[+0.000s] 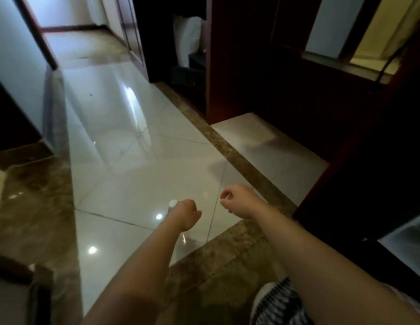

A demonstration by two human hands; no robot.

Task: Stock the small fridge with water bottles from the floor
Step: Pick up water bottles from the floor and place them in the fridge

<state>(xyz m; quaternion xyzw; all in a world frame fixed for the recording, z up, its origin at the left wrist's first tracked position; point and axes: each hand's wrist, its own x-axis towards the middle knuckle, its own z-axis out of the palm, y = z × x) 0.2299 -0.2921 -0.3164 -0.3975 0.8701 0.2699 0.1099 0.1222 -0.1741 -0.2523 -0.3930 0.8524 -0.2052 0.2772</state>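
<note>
My left hand reaches down over the white floor tiles, fingers curled round the neck of a clear water bottle. Its white cap pokes out past my knuckles, and the see-through body hangs under my wrist. My right hand hovers a little to the right, fingers curled. A thin white sliver shows at its fingertips, too blurred to identify. At the lower right edge, a pale panel inside the dark cabinet looks like the small fridge. No other bottles show on the floor.
Glossy white tiles with brown marble borders run ahead into a hallway. A dark red wooden cabinet stands on the right and a pale wall or door on the left. My striped shoe is at the bottom, and dark furniture sits at the bottom left.
</note>
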